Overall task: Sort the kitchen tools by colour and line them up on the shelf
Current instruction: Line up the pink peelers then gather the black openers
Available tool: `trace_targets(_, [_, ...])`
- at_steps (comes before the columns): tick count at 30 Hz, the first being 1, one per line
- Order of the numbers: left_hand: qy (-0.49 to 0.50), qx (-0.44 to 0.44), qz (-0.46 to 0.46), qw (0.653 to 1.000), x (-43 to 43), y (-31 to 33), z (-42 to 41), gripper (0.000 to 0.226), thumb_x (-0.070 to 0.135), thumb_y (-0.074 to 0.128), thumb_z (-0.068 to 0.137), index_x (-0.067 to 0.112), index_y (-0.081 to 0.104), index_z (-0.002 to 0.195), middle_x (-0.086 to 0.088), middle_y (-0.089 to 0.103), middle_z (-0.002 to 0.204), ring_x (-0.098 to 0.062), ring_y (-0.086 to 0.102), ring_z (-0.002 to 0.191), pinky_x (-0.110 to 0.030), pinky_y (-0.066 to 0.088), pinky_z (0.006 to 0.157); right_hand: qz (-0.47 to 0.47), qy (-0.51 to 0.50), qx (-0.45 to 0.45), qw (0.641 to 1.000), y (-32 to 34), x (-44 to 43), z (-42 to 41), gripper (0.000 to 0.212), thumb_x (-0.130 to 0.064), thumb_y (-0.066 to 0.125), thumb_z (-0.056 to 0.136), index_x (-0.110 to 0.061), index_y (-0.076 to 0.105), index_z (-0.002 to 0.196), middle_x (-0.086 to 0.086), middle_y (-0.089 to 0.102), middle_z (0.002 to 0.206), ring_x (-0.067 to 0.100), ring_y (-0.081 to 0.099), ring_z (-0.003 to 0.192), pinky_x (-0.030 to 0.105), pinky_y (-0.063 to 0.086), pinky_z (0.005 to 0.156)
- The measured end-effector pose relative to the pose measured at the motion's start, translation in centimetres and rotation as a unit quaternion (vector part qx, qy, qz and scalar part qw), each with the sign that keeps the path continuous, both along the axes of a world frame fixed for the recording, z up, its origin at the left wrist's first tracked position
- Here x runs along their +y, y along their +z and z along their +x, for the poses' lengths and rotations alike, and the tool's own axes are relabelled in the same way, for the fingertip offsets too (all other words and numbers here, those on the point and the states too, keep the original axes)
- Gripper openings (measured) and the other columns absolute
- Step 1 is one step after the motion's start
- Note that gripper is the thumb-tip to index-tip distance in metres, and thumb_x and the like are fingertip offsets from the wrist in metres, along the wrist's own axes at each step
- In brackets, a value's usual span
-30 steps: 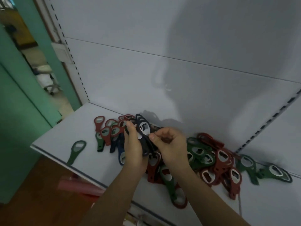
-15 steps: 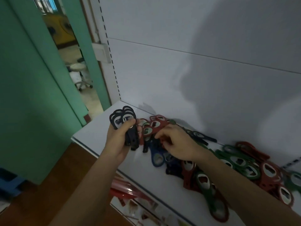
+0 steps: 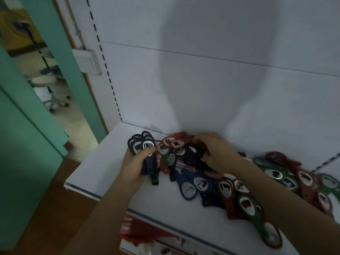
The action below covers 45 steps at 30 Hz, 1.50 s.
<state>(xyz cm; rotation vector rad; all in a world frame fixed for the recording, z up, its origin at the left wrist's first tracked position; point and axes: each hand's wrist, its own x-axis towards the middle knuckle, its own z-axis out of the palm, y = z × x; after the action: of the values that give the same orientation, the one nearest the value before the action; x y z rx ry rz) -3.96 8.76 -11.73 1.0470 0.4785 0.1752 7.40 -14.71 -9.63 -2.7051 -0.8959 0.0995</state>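
My left hand (image 3: 137,162) grips a fanned bunch of black bottle openers (image 3: 141,142) above the left part of the white shelf (image 3: 103,164). My right hand (image 3: 217,151) is down in the mixed pile, fingers curled round a black opener (image 3: 193,157). Red openers (image 3: 174,142) lie at the back by the wall. Blue openers (image 3: 191,184) lie in front of my right hand. Green and red openers (image 3: 287,179) spread to the right, partly hidden by my right forearm.
The shelf's back wall (image 3: 202,89) is white with slotted uprights. Left of the shelf stands a teal door frame (image 3: 60,57), with a stool (image 3: 47,87) in the room beyond. Red packaged goods (image 3: 139,234) sit on the level below.
The view has swung left. My left hand still holds the black bunch, now lower and nearer the pile. My right hand has closed on a black opener in the pile.
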Motion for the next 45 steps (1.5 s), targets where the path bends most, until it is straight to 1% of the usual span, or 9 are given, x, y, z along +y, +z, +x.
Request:
trace_targets(3, [-0.023, 0.012, -0.009, 1.0, 0.1, -0.7, 0.6, 0.027, 0.002, 0.066, 0.092, -0.005, 0.065, 0.119, -0.022, 0.07, 0.1, -0.03, 0.067, 0.08, -0.042, 0.056, 0.071, 0.056, -0.043, -0.075, 0.995, -0.9, 0.5, -1.3, 0.044, -0.011, 0.057, 0.078, -0.02, 0.067, 0.119, 0.0, 0.063, 0.119, 0.028, 0.053, 0.113, 0.046, 0.046, 0.099])
trace_targets(5, [-0.044, 0.011, -0.017, 0.999, 0.3, -0.9, 1.0, 0.029, 0.004, 0.065, 0.093, -0.006, 0.065, 0.12, -0.023, 0.07, 0.104, -0.029, 0.067, 0.081, -0.042, 0.057, 0.073, 0.015, -0.061, -0.075, 0.995, -0.8, 2.1, -2.2, 0.035, -0.039, 0.056, 0.09, -0.02, 0.065, 0.117, 0.001, 0.061, 0.117, 0.027, 0.053, 0.113, 0.043, 0.046, 0.098])
trace_targets(8, [-0.069, 0.008, -0.029, 0.997, 0.6, -1.2, 1.3, 0.031, 0.005, 0.064, 0.093, -0.006, 0.064, 0.122, -0.023, 0.071, 0.105, -0.027, 0.069, 0.081, -0.042, 0.059, 0.076, -0.148, -0.115, -0.05, 0.981, -0.2, 4.7, -2.1, 0.078, -0.079, 0.054, 0.08, -0.015, 0.056, 0.125, 0.007, 0.052, 0.126, 0.031, 0.046, 0.12, 0.047, 0.044, 0.099])
trace_targets(14, [-0.078, 0.008, -0.051, 0.996, 0.7, -1.1, 1.5, 0.026, 0.004, 0.065, 0.093, -0.005, 0.066, 0.117, -0.026, 0.071, 0.104, -0.025, 0.07, 0.076, -0.043, 0.061, 0.075, -0.185, -0.005, -0.053, 0.981, 1.1, 4.4, 0.0, 0.057, -0.056, 0.065, 0.087, -0.016, 0.057, 0.127, 0.008, 0.057, 0.125, 0.029, 0.055, 0.117, 0.039, 0.047, 0.097])
trace_targets(22, [-0.088, 0.019, -0.016, 0.996, 0.4, -0.6, 1.7, 0.035, 0.002, 0.069, 0.089, -0.011, 0.062, 0.121, -0.023, 0.071, 0.096, -0.027, 0.069, 0.077, -0.04, 0.06, 0.071, -0.344, 0.046, -0.091, 0.933, 1.7, 3.7, 1.6, 0.071, -0.04, 0.066, 0.082, -0.007, 0.043, 0.142, 0.015, 0.049, 0.132, 0.033, 0.054, 0.117, 0.045, 0.051, 0.101])
trace_targets(29, [-0.092, 0.014, -0.005, 0.996, 0.5, -0.4, 1.8, 0.028, 0.001, 0.071, 0.087, -0.007, 0.066, 0.113, -0.023, 0.071, 0.095, -0.027, 0.069, 0.076, -0.039, 0.058, 0.069, -0.155, 0.015, -0.04, 0.987, 1.8, 1.3, 2.7, 0.041, -0.009, 0.045, 0.092, -0.016, 0.062, 0.128, 0.005, 0.06, 0.136, 0.026, 0.055, 0.127, 0.045, 0.047, 0.108])
trace_targets(33, [-0.099, 0.008, -0.002, 0.995, 0.3, -0.1, 1.9, 0.017, 0.001, 0.069, 0.088, -0.002, 0.069, 0.105, -0.024, 0.069, 0.095, -0.027, 0.068, 0.077, -0.04, 0.055, 0.071, -0.005, -0.044, 0.002, 0.999, 1.9, -0.1, 2.6, 0.027, 0.003, 0.04, 0.088, -0.013, 0.061, 0.089, 0.005, 0.066, 0.093, 0.025, 0.062, 0.087, 0.042, 0.055, 0.079])
trace_targets(36, [-0.1, -0.006, -0.021, 0.995, -0.2, 0.4, 2.1, 0.027, 0.001, 0.068, 0.09, -0.007, 0.065, 0.115, -0.022, 0.067, 0.1, -0.03, 0.065, 0.084, -0.04, 0.056, 0.074, 0.108, -0.109, 0.024, 0.988, 2.1, 0.0, 1.9, 0.028, 0.007, 0.041, 0.087, -0.006, 0.065, 0.092, 0.007, 0.066, 0.098, 0.026, 0.06, 0.091, 0.027, 0.048, 0.075])
trace_targets(45, [-0.06, -0.076, -0.029, 0.995, -5.4, 1.2, 3.6, 0.068, 0.014, 0.084, 0.068, 0.001, 0.059, 0.13, -0.019, 0.071, 0.117, -0.03, 0.071, 0.1, -0.04, 0.06, 0.08, 0.498, -0.287, 0.233, 0.785, 3.0, 0.2, -1.5, 0.032, 0.01, 0.048, 0.088, -0.004, 0.077, 0.084, 0.013, 0.063, 0.061, 0.022, 0.053, 0.049, 0.027, 0.042, 0.046])
